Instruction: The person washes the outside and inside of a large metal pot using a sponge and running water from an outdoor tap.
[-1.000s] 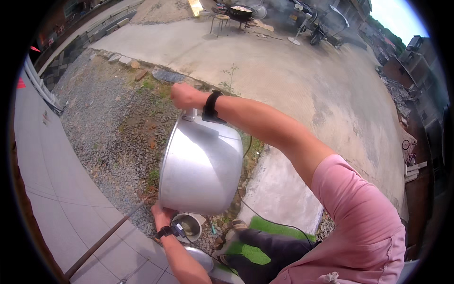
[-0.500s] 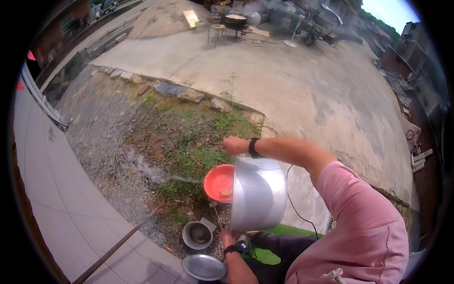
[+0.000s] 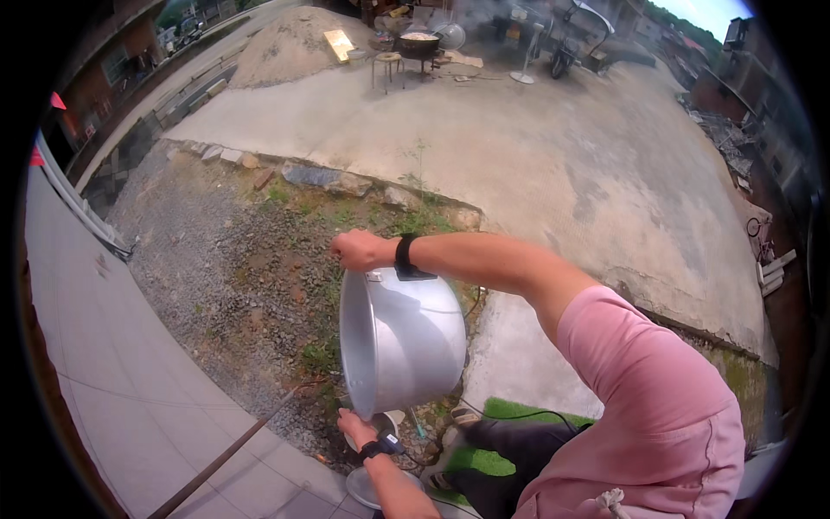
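A large aluminium pot (image 3: 415,346) is tipped on its side in front of me, its mouth turned to the left. My right hand (image 3: 359,249) is closed at the top of its rim, beside a small handle bracket. Down at the lower rim, my left hand (image 3: 354,426) grips the pot's edge, its fingers partly hidden. Black bands circle both wrists. Behind and below the left hand, a pale bowl (image 3: 393,420) shows only in part. A round metal lid or tray (image 3: 363,487) lies beneath my left forearm, which covers some of it.
A long pole (image 3: 226,451) crosses the grey tiled ledge (image 3: 130,372) at left. Gravel and weeds (image 3: 259,285) slope beyond the pot. A dark cable (image 3: 519,417) runs by my legs over green matting (image 3: 497,463). Far off stand a steaming wok (image 3: 418,43) and a stool (image 3: 387,62).
The pot has moved left and its open mouth has come into view. Both hands have moved left with it. The red basin and the splash of water are no longer visible.
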Demonstrator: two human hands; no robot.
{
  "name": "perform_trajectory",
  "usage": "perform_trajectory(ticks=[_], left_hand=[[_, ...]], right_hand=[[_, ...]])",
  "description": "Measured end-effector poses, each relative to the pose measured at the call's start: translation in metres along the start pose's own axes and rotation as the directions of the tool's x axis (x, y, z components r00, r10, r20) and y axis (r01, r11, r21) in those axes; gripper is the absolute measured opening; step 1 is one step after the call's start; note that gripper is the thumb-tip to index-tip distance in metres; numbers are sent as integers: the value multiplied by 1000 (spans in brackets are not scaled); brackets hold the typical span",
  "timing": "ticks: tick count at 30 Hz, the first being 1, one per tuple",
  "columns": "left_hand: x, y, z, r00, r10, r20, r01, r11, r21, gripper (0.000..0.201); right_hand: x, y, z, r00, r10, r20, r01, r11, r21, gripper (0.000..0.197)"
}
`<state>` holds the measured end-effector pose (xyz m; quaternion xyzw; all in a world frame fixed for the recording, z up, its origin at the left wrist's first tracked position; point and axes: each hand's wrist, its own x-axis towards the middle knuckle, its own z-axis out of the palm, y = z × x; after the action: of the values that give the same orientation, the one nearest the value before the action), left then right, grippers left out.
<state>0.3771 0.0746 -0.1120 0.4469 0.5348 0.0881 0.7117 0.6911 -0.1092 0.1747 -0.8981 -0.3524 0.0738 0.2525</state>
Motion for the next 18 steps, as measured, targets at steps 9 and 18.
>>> perform_trajectory(ticks=[9,18], left_hand=[[-100,-133,-69,968,104,-228,22,872,489,37],[-193,0,-32,883,66,465,195,849,-492,38]], right_hand=[[-134,-31,85,939,132,318,-200,961,191,40],[-267,-111,190,854,-487,184,501,865,-37,52]])
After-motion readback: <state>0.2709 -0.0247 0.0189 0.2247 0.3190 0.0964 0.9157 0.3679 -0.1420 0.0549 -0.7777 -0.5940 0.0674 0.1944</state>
